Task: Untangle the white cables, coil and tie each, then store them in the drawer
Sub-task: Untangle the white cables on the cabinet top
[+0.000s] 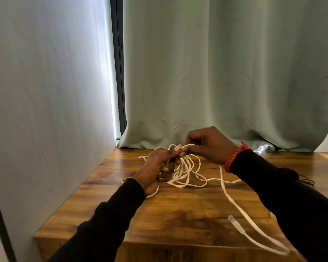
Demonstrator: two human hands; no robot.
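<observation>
Landmark: wooden table (178, 214); all places referred to it.

Left hand (155, 171), above the table's far-middle: fingers curled round a bunch of white cables (186, 173), held as a loose hank. A stray loop trails left of this hand onto the table.

The tangle hangs from both hands down to the table top, between them, loops overlapping; how many separate cables are in it I cannot tell.

Right hand (208, 144), slightly higher and farther back: thumb and fingertips pinch one strand, a narrow grip, just beside the left fingertips. Red bracelet (233, 157) on that wrist.

One flat run leaves the tangle under the right wrist and lies along the table toward its near right edge, doubles back there, and ends in a connector (233, 221) on the near right part. Long axis of that run: diagonal, far-middle to near-right; the connector points toward the far left.

Judgement, step in hand: still untangling. To do it well, keep the left grip slack enough for strands to slip, draw the pinched strand out through the loops rather than tugging, and work back from the free connector end so no knot tightens. No drawer in view.
</observation>
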